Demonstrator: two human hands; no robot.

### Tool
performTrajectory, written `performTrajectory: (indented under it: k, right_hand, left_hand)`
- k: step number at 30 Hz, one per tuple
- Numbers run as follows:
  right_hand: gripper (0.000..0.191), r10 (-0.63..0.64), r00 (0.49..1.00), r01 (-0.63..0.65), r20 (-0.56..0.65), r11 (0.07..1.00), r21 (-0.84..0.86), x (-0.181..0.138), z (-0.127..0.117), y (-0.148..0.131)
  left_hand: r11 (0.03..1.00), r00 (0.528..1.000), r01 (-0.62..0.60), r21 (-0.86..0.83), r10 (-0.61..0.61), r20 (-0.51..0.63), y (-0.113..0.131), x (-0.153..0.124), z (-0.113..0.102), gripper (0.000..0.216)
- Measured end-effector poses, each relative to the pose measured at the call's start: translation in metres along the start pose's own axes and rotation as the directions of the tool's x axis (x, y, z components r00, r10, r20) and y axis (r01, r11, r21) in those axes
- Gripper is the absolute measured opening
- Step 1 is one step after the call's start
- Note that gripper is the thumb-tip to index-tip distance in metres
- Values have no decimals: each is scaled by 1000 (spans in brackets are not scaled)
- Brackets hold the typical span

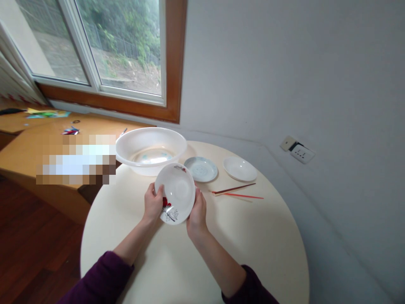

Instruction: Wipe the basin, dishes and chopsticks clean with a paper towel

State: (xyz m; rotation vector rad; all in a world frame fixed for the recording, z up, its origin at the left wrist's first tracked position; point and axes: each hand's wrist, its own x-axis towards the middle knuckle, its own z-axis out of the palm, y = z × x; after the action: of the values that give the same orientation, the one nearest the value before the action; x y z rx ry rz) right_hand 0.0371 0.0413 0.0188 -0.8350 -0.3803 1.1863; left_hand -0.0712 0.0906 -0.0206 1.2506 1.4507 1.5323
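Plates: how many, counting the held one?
3: a flowered plate in the left hand and right hand, a bluish plate right of the basin, and a white plate farther right.

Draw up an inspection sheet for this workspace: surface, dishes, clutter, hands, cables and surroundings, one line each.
Surface: pale round table, standing beside the wall.
Dishes: flowered white dish held up in front of the white basin; bluish plate, plain white dish and chopsticks on the table.
Clutter: small coloured items on the wooden desk; part of that area is pixelated.
Hands: left hand and right hand grip opposite sides of the flowered white dish.
Cables: nothing seen for certain; the thin line along the wall is unclear.
Surroundings: window, curtain, wall socket.
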Motion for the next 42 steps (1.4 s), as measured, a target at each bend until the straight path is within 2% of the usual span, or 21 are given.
performTrajectory:
  k: [5, 8, 15, 19, 23, 29, 37, 42]
  right_hand:
    - [36, -42, 999, 43, 17, 999, -17, 4, -2, 0]
    - [38, -25, 999, 25, 34, 1000, 9, 6, -2, -1]
    - [42, 150, 966, -175, 211, 979, 108, 2, 4, -7]
    - [46, 256, 920, -291, 297, 953, 81, 2, 4, -9]
    - [48, 327, 890, -355, 318, 934, 31, 6, -1, -9]
    - [53, 294, 886, -292, 358, 955, -60, 13, -11, -8]
    - [66, 282, 907, -211, 312, 947, -242, 20, -15, -13]
    - [70, 165, 950, -25, 266, 888, -459, 30, -28, -7]
  left_hand:
    - [999, 998, 39, -34, -37, 53, -2, -1, 2, 28]
    - [998, 997, 41, -44, -38, 74, -2, -3, 4, 30]
    - [997, 994, 59, -59, -54, 90, 2, -6, 3, 29]
    - [997, 997, 54, -60, -50, 63, 4, -7, 2, 25]
    - [999, 1000, 22, -36, -21, 20, 5, -6, 2, 23]
    - [1000, 1000, -4, 4, 4, 5, 4, -6, 1, 22]
    - [1000, 1000, 18, 15, -18, -3, 7, -6, 2, 21]
    - [1000, 1000, 20, 7, -20, 0, 9, -7, 1, 22]
